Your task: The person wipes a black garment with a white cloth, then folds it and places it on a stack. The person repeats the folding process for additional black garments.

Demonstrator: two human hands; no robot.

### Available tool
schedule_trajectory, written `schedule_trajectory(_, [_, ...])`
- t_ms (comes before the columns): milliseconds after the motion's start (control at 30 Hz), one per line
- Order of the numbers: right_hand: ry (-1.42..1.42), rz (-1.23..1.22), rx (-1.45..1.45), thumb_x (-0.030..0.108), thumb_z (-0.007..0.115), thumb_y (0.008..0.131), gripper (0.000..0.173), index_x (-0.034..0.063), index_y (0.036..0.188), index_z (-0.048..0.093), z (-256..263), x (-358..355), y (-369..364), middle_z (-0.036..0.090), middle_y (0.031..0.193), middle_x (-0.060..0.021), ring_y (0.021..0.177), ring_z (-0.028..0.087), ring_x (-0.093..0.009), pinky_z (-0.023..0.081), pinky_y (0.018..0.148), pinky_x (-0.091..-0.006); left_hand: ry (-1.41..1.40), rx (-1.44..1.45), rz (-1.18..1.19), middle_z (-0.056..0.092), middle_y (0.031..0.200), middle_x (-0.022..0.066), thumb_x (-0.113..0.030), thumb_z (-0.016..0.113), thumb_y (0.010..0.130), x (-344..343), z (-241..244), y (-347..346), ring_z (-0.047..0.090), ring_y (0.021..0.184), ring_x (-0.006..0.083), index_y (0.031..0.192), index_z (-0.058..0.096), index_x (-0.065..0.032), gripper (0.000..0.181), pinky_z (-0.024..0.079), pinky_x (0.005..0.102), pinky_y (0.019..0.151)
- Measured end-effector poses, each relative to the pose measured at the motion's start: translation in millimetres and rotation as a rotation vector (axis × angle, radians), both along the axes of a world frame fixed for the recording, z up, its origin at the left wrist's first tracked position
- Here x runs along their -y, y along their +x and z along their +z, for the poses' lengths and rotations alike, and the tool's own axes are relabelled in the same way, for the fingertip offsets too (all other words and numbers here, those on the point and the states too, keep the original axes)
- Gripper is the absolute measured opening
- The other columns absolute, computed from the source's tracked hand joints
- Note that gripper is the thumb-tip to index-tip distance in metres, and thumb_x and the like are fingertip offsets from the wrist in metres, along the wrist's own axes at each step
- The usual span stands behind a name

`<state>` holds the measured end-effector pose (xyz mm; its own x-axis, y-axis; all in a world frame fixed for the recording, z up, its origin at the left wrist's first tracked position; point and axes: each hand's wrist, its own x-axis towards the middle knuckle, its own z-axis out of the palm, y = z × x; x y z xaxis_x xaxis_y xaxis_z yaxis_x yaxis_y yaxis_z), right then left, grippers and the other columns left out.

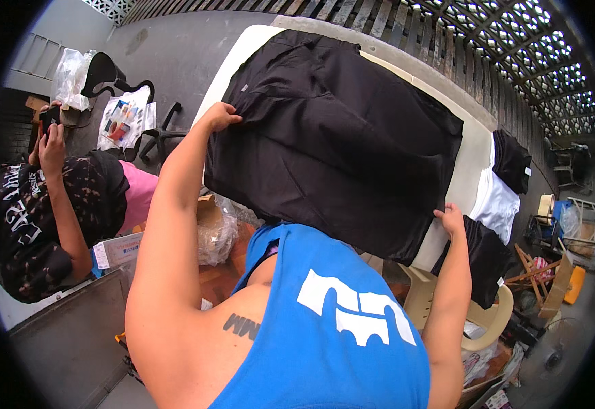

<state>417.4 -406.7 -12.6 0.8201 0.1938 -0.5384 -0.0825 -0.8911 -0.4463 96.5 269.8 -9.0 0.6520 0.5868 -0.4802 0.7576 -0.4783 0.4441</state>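
A large black cloth garment (338,138) lies spread over a cream table (264,36), its near edge hanging over the side towards me. My left hand (221,116) pinches the garment's left edge, near a small light tag on the cloth. At the garment's lower right corner, my right hand (449,217) has its thumb and fingers at the edge; whether they grip it I cannot tell. Stacks of folded cloth rest at the table's right end: black pieces (509,161), white ones (496,202) and, beside my right forearm, more black ones (478,260).
A person (57,204) sits at the left holding a phone (49,118). Behind them are an office chair (167,134) and plastic bags. A beige plastic chair (501,317) stands under the table's right end, near a fan (555,358). A slatted wooden barrier runs behind the table.
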Motion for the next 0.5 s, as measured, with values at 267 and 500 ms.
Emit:
schedule_trajectory(267, [0.829,-0.648,-0.231,0.014,0.070,0.090,0.030,0.0126,0.117,0.058,29,-3,26,0.059,0.078,0.0033,0.061,0.055,-0.009,0.046,0.055,-0.0234,-0.230,0.473,0.197,0.071,0.097,0.0030,-0.021,0.070,0.091,-67,24,23,0.062,0.087,0.0141,0.108,0.072,-0.0027,0.025,0.049,0.0291,0.080])
schedule_trajectory(500, [1.220,-0.555,0.067,0.009,0.067,0.093,0.013,0.0079,0.105,0.063,164,-8,133,0.063,0.088,-0.0017,0.078,0.061,-0.014,0.050,0.070,-0.0257,-0.065,1.192,0.182,0.063,0.124,0.0090,-0.018,0.064,0.096,-123,185,102,0.061,0.107,0.0160,0.138,0.053,-0.0025,0.046,0.048,0.0307,0.092])
